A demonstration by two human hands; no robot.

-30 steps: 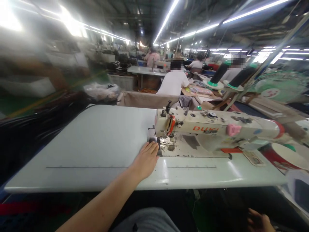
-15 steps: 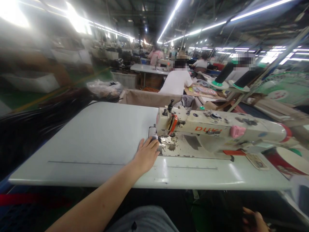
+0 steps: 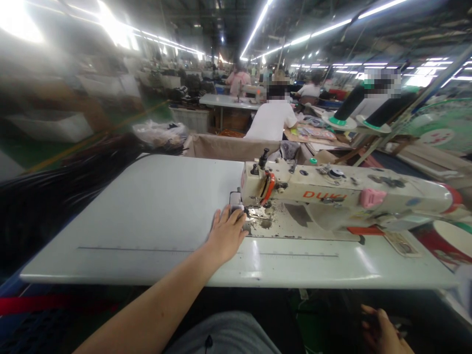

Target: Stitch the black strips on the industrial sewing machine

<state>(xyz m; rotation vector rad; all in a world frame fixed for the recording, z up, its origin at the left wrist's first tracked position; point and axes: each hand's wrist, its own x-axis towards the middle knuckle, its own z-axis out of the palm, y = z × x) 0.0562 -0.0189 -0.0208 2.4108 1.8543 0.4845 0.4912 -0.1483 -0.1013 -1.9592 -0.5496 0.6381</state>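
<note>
While the view drifts a touch rightward, my left hand (image 3: pixel 225 235) inches forward on the white table (image 3: pixel 155 211), fingers spreading a little wider than half a second back, and the fingertips now sit right up against the small grey piece (image 3: pixel 236 210) at the needle end of the sewing machine (image 3: pixel 332 196). Palm is down, fingers loose and flat, gripping nothing. To my eye, that creep forward reads as settling the piece under the foot, not pulling away. My right hand (image 3: pixel 381 332) has come up slightly into the bottom edge, down below the table in the dark; it's cut off by the frame and I can't tell whether it's open or closed, or holding anything. The needle and presser foot are lost in the clutter behind the machine head. What the grey piece actually is, I can't make out.
</note>
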